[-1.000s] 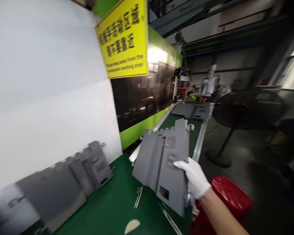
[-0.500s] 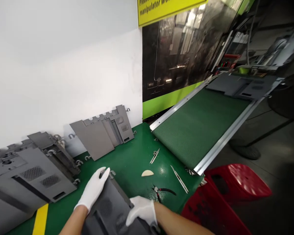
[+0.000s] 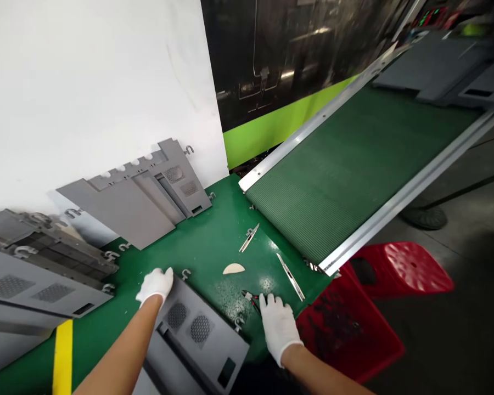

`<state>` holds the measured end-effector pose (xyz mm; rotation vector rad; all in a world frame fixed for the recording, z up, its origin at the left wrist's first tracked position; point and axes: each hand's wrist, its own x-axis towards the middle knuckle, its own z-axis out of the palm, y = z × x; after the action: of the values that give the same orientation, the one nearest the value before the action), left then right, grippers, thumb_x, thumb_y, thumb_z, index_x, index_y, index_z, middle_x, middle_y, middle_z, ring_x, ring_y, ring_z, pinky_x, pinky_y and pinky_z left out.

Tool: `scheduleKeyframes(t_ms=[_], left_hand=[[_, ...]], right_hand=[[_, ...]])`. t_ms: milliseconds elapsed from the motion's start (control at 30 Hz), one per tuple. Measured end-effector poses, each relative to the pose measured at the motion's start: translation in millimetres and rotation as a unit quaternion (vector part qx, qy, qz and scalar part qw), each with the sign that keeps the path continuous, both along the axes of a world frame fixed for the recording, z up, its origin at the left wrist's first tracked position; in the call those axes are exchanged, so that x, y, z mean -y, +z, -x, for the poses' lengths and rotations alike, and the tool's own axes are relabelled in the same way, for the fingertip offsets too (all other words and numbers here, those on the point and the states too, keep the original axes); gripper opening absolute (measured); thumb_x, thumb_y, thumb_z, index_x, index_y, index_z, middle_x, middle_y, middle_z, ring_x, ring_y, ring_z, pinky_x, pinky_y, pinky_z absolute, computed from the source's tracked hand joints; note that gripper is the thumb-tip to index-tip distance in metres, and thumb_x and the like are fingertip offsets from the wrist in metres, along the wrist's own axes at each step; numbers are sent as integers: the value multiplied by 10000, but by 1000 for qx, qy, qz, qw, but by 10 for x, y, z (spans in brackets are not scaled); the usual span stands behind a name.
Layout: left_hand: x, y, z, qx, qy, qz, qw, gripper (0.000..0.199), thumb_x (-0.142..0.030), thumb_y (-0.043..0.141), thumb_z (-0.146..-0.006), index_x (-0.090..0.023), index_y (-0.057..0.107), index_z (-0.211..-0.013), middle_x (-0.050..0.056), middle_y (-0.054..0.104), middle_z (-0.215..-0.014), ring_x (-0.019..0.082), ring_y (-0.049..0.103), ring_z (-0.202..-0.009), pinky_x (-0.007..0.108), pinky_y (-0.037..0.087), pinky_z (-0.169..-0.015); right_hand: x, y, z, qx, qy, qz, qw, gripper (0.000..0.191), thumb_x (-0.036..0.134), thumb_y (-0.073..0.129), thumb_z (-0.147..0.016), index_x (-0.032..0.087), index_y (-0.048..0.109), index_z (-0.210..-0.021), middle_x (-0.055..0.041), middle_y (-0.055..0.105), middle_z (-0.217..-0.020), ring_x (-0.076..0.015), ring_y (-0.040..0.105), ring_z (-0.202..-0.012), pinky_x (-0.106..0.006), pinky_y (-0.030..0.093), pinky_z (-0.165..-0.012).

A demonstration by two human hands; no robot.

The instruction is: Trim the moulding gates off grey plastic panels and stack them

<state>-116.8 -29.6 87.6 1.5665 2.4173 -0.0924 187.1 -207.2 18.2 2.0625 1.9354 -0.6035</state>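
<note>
Head view: a white-gloved left hand (image 3: 155, 286) is seen open, just beside the upper edge of a grey plastic panel (image 3: 195, 334), which is laid flat on a green mat (image 3: 206, 236); a white-gloved right hand (image 3: 278, 329) is held open, nothing being gripped, near small side cutters (image 3: 250, 300) and a red plastic crate (image 3: 346, 334).

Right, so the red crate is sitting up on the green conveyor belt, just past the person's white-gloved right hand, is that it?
Not quite: the red crate is not on the green conveyor belt. It sits lower down, below the belt and off the edge of the green mat, as the head view shows. It does lie just past the white-gloved right hand.
</note>
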Motion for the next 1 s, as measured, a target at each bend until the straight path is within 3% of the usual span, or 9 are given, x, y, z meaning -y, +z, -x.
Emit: scheduleKeyframes(t_ms=[67, 100, 133, 200, 267, 367, 500, 800, 1000], left_hand=[[166, -26, -306, -14, -91, -16, 996, 477, -496, 372, -894, -136, 666, -998, 209, 650, -1112, 342, 616, -1021, 451, 457, -879], [289, -56, -475, 19, -177, 7, 984, 468, -491, 355, -911, -164, 669, -1030, 173, 656, -1127, 302, 616, -1032, 406, 449, -908], [422, -97, -639, 73, -276, 62, 956, 465, -508, 351, -919, -196, 677, -1030, 134, 674, -1105, 263, 626, -1003, 358, 449, -904], [666, -198, -920, 158, -420, 209, 869, 501, -595, 364, -902, -229, 699, -972, 89, 708, -1007, 233, 641, -912, 322, 455, -864], [807, -301, -1110, 169, -467, 319, 807, 563, -666, 348, -882, -233, 707, -918, 75, 719, -927, 241, 641, -858, 346, 450, -862], [804, -412, -1257, 159, -458, 383, 786, 554, -657, 336, -890, -238, 695, -850, 42, 714, -857, 228, 633, -833, 415, 404, -958], [691, -480, -1344, 151, -427, 427, 783, 479, -630, 414, -873, -228, 655, -777, 12, 695, -847, 221, 614, -869, 554, 307, -1041], [737, -519, -1379, 153, -417, 428, 787, 490, -630, 395, -882, -220, 647, -792, 15, 686, -825, 198, 590, -824, 551, 294, -1039], [741, -567, -1366, 154, -407, 426, 793, 509, -654, 401, -865, -226, 665, -782, 13, 699, -822, 194, 594, -830, 525, 268, -1054]], right_hand=[[-44, -7, -71, -15, -41, 9, 999, 591, 75, 471, -826, 190, 447, -1405, -225, 576, -1173, -327, 581, -1032, -479, 452, -806], [-73, 1, -124, -50, -69, 32, 996, 539, 67, 459, -827, 169, 490, -1355, -229, 576, -1149, -323, 593, -1011, -463, 454, -794], [-89, 11, -188, -96, -91, 62, 989, 491, 67, 483, -810, 153, 532, -1292, -226, 580, -1138, -314, 603, -1001, -440, 455, -795], [-49, 29, -328, -189, -107, 125, 968, 397, 69, 537, -765, 157, 595, -1148, -175, 621, -1073, -257, 628, -941, -356, 453, -791], [106, 40, -439, -262, -91, 163, 947, 334, 77, 532, -768, 193, 608, -1072, -84, 656, -942, -180, 631, -822, -268, 438, -739], [435, 33, -470, -338, -73, 160, 925, 288, 89, 459, -815, 219, 594, -1033, -28, 642, -832, -146, 595, -730, -233, 409, -679], [654, -36, -294, -339, -21, 143, 930, 352, 48, 489, -735, 196, 598, -1035, -76, 662, -963, -182, 609, -866, -255, 406, -786], [489, -125, -139, -304, 31, 127, 944, 238, 136, 489, -768, 214, 594, -967, -58, 679, -966, -183, 631, -894, -254, 406, -791], [434, -145, -121, -248, 37, 131, 959, 253, 387, 463, -884, 208, 624, -964, -109, 705, -956, -254, 661, -875, -343, 435, -766]])
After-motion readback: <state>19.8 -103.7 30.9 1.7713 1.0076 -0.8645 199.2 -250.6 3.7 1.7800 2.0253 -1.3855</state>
